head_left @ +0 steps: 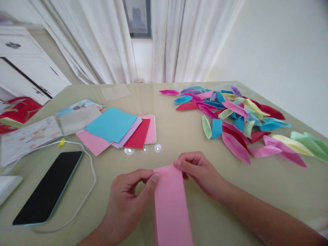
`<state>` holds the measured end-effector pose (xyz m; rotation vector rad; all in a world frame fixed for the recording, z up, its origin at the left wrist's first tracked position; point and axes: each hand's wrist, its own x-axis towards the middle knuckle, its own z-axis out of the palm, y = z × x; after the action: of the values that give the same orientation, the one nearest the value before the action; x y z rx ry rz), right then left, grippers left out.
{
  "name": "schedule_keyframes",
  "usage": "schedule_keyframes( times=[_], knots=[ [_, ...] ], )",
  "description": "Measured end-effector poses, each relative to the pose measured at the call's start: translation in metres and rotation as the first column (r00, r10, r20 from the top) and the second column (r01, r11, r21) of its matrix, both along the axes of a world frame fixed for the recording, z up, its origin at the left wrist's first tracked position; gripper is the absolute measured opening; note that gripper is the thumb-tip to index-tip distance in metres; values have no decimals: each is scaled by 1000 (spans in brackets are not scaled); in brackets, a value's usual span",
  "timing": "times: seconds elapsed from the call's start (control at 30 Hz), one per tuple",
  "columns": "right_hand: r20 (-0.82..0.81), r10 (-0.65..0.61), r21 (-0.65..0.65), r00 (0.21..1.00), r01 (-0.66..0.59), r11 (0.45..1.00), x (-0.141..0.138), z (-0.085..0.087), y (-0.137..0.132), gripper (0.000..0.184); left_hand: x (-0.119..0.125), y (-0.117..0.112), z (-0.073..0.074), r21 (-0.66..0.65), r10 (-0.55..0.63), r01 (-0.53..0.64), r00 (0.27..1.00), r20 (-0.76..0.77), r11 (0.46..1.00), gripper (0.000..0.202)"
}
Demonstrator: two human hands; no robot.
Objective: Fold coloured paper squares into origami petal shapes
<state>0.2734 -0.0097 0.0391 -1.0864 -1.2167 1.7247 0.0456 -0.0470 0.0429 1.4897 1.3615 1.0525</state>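
A long pink paper strip [171, 208], folded lengthwise, lies on the green table [179, 136] right in front of me. My left hand [128, 201] pinches its far left corner with thumb and fingers. My right hand [200, 171] pinches the far right corner, fingers curled over the edge. A fanned stack of square coloured papers [120, 131], blue on top, rests beyond the hands to the left. A heap of folded, leaf-shaped paper pieces [235, 119] in pink, blue, red, green and yellow spreads over the right of the table.
A black phone [50, 186] lies at the left with a white cable [88, 174] looping round it. A clear plastic packet and printed sheets [38, 131] sit behind it. White curtains [115, 41] and a white cabinet [23, 65] stand past the table.
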Motion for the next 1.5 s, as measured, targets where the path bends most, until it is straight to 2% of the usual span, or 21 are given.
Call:
schedule_keyframes(
  times=[0.07,0.13,0.2,0.27,0.33,0.4,0.53,0.63,0.83,0.93,1.0,1.07,1.1,1.13,1.2,1.27,1.37,1.43,1.47,1.5],
  knots=[
    [9,-137,26,991,136,990,6,-1,7,36,0,1,2,-13,135,-135,991,9,991,23],
    [9,-226,99,974,224,970,8,-3,10,35,0,2,2,-12,200,-200,980,12,980,22],
    [-4,-148,122,989,147,982,6,-4,8,44,-1,1,1,7,174,-174,985,-9,985,21],
    [-45,39,103,998,-34,994,0,-3,2,55,-1,-1,-2,20,102,-101,994,-40,995,19],
    [-42,159,76,986,-156,985,-5,-2,-5,49,-1,-2,-5,21,38,-37,998,-44,999,18],
    [25,168,84,986,-169,982,-8,1,-11,47,-1,-1,-7,-8,-4,4,1000,5,1000,19],
    [174,92,171,980,-122,978,-5,2,-19,51,1,7,-7,-112,-21,40,986,166,993,24],
    [181,54,164,982,-84,983,-6,1,-21,52,3,10,-4,-151,-19,56,971,238,987,25],
    [134,106,111,985,-121,986,-14,-4,-13,52,2,15,-13,-339,135,10,906,402,941,29],
    [218,110,154,970,-146,977,-10,1,-9,53,-2,22,-17,-377,160,12,894,420,926,32],
    [328,176,189,928,-247,950,-6,7,-8,52,-6,25,-16,-342,160,-4,888,431,940,38],
    [443,257,213,859,-379,900,-3,12,-8,50,-8,26,-13,-262,95,19,904,416,965,46],
    [478,281,226,832,-426,876,-2,14,-9,49,-8,25,-11,-215,9,72,935,353,974,45],
    [503,300,239,811,-464,853,-2,15,-11,48,-7,24,-10,-183,-92,147,956,280,972,41],
    [531,325,258,783,-515,817,-3,15,-14,45,-3,18,-9,-162,-285,307,947,147,938,28],
    [553,337,261,762,-542,799,-5,13,-16,44,3,12,-10,-152,-343,350,937,70,924,16],
    [571,329,263,752,-548,794,-6,13,-17,43,6,9,-11,-112,-313,319,947,69,941,20],
    [577,324,270,750,-550,790,-5,14,-16,42,1,14,-9,-97,-243,254,963,115,962,19],
    [577,321,271,751,-548,792,-4,15,-14,41,-4,19,-6,-100,-165,180,976,141,979,18],
    [572,323,267,754,-544,796,-3,14,-12,40,-11,25,-3,-105,-23,42,983,180,994,17]
  ],
)
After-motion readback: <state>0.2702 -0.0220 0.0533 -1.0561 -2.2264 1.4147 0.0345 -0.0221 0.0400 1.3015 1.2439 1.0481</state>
